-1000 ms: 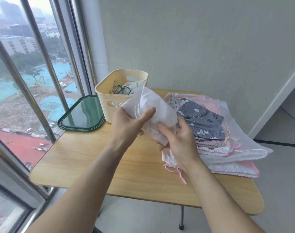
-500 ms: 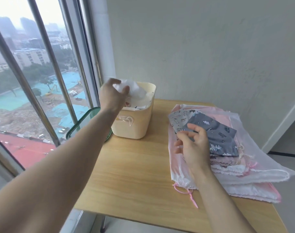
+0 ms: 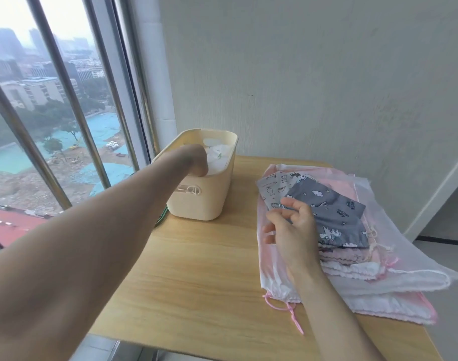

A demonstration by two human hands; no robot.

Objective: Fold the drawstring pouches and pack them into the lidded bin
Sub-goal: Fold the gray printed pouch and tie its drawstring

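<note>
- The left hand (image 3: 196, 162) reaches down inside the bin (image 3: 204, 199); its grip is hidden, I cannot tell.
- Right of the bin, the right hand (image 3: 291, 227) rests loosely spread on the grey pouch (image 3: 334, 217), nearer to it.

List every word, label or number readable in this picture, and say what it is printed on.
No text reads clearly.
Grey pouch: small dark printed words, too blurred to read.
Light patterned pouch: tiny lettering among the drawings, unreadable.
Bin: no lettering visible.
</note>
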